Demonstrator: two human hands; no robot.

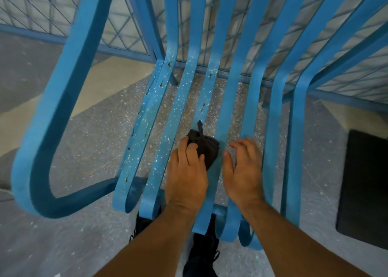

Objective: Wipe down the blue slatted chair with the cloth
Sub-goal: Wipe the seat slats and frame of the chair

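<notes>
The blue slatted chair [260,92] fills the view, its seat slats running toward me and its left armrest [63,100] looping at the left. The left slats are speckled with white flecks and a few brown spots. A dark bunched cloth [206,145] lies on the middle slats. My left hand [188,171] rests on the cloth, fingers curled over its near edge. My right hand [243,167] hovers or rests just right of the cloth on the seat slats, fingers loosely bent, holding nothing.
A blue wire-mesh fence [130,31] stands behind the chair. A dark mat [365,188] lies on the speckled grey floor [88,142] at the right. My dark shoes [201,253] show below the seat's front edge.
</notes>
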